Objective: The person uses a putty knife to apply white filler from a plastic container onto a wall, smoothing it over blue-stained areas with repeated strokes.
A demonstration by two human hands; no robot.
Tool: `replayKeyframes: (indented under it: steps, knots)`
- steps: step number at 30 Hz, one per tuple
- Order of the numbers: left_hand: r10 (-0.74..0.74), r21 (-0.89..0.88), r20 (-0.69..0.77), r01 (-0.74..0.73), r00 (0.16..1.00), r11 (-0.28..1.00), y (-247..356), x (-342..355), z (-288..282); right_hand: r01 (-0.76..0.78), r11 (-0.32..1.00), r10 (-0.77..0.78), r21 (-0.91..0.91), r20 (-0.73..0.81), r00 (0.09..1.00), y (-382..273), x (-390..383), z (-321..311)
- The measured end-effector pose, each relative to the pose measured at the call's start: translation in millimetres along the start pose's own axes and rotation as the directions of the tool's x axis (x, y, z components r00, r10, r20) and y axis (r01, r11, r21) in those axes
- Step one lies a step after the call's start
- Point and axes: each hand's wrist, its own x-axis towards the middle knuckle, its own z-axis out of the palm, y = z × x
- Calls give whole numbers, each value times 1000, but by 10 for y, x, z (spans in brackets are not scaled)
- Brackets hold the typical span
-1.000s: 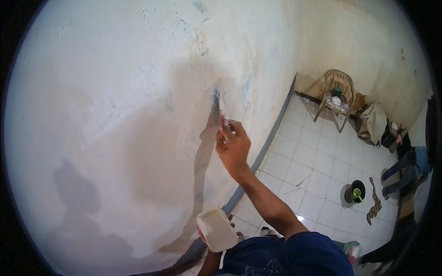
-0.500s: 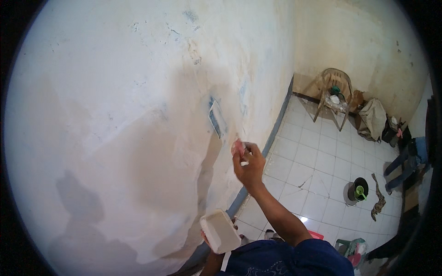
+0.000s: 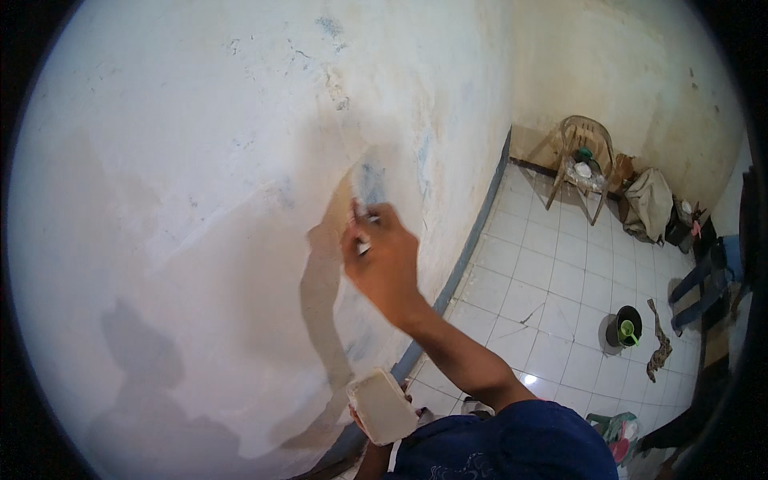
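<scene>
At the bottom centre of the frame, your left hand (image 3: 357, 419) grips a shallow tub (image 3: 397, 435) at its side; the tub is rectangular with rounded corners, its face smooth and greyish cream. Your dark blue shirt (image 3: 512, 440), soft and creased, fills the lower edge beside it. Mid-frame, your right hand (image 3: 382, 256) is curled in a pinch around a small tool (image 3: 353, 210). That tool sits at your fingertips in front of the wall (image 3: 200, 96); blurred and mostly covered by your fingers, it shows just a reddish bit and some white, and you cannot tell whether it touches the plaster. The wall is off-white and matt, pitted and flaking toward the top centre, with a rough blue patch (image 3: 370, 182) just above your knuckles. Your shadow (image 3: 320, 280) darkens the plaster left of the hand, and your right forearm (image 3: 464, 348) blocks part of the white tiled floor (image 3: 528, 264). Farther off at lower right, a round black bucket (image 3: 614, 330) holds a green dipper (image 3: 629, 328), near a twisted brown rag (image 3: 660, 352). At upper right stand a stained plastic chair (image 3: 573, 144) and a slumped beige sack (image 3: 650, 206).
</scene>
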Motion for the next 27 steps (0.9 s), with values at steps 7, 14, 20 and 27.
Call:
replayKeyframes:
  steps: [7, 14, 20, 27]
  knots:
    - [8, -9, 32, -8, 999, 1000, 113, 43, 9, -74, 982, 90, 175, -84, 992, 141, -248, -324]
    - [57, 63, 13, -57, 998, 996, 237, -50, -291, -4, 975, -7, -221, -49, 999, 582, -502, 113]
    - [-7, 43, 23, 6, 1000, 999, 305, -54, -232, 115, 992, -119, 45, 91, 989, -70, -880, 39]
    - [-34, 40, 88, 30, 996, 999, 313, -7, -186, -187, 980, 176, -76, -127, 976, 786, -911, -213]
